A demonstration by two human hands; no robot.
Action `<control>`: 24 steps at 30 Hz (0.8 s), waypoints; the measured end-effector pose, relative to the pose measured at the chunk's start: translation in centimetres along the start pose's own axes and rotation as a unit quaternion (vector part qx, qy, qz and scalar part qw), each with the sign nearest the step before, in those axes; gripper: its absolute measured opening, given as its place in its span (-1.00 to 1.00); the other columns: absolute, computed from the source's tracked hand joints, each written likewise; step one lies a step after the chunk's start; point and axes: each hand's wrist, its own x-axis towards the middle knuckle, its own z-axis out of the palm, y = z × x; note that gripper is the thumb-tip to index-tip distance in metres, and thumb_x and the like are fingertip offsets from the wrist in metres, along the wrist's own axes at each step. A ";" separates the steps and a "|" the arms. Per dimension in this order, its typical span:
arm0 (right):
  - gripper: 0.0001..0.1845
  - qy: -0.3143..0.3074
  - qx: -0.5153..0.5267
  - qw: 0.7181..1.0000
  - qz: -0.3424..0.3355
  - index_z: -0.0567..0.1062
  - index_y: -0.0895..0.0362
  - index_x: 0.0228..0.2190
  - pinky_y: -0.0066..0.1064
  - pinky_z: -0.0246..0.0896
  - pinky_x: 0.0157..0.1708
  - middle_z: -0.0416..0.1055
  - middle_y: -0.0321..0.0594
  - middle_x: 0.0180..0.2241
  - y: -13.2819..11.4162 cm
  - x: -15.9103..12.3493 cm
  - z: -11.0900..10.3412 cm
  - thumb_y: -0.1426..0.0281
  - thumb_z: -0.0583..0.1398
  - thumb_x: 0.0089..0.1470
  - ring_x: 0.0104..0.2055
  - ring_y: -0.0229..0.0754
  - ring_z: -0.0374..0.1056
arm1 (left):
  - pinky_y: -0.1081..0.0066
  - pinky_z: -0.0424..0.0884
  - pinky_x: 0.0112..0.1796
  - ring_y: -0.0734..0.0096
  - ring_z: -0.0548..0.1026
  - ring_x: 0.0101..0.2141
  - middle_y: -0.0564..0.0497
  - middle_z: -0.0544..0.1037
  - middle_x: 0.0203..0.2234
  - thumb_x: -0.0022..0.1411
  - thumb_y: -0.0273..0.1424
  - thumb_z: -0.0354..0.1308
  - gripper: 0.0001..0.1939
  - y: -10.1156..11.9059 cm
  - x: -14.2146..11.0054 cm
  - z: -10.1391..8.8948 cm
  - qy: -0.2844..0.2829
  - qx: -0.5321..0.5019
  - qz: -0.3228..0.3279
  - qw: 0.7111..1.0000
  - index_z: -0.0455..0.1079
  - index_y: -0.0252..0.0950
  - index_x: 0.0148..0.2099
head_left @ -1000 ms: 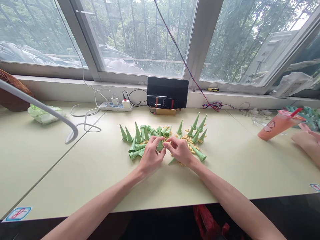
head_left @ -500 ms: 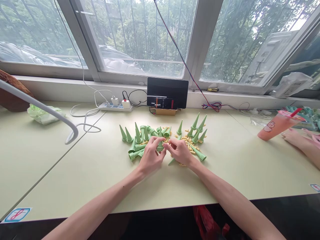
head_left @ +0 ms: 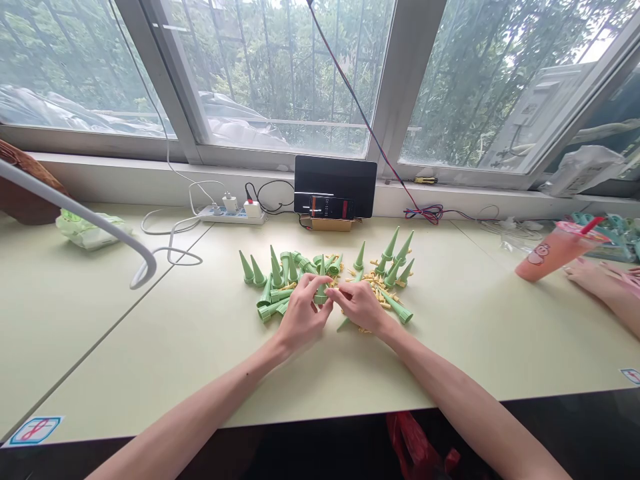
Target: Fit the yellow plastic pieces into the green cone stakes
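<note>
My left hand is closed around a green plastic watering spike, which stands point up between thumb and fingers. My right hand meets it from the other side, its thumb and forefinger pinched against the spike's lower part. What those fingertips hold is too small and covered to make out. More green spikes stand and lie to the left of my hands. Small yellow plastic pieces are heaped at the right, with a few upright spikes and one lying spike among them.
Behind the pile, a phone leans on a dark tablet over a cardboard box. A power strip with white cables sits back left. To the right are a tilted drink cup and another person's hand.
Both hands hold nearly the same place and grip. The spike between them has shifted slightly to the right and its tip leans a little differently.
</note>
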 end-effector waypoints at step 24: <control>-0.62 -0.020 0.001 1.000 -0.009 0.44 0.12 -0.43 -0.48 -0.05 -0.51 0.13 -0.43 -0.66 0.0 0.0 0.1 0.15 0.07 0.29 -0.60 -0.34 0.01 | 0.53 0.47 -0.53 0.51 0.42 -0.40 -0.03 0.37 -0.17 0.23 -0.46 0.10 -0.71 -0.3 0.1 0.0 0.016 0.004 -0.004 1.000 0.39 -0.20 0.01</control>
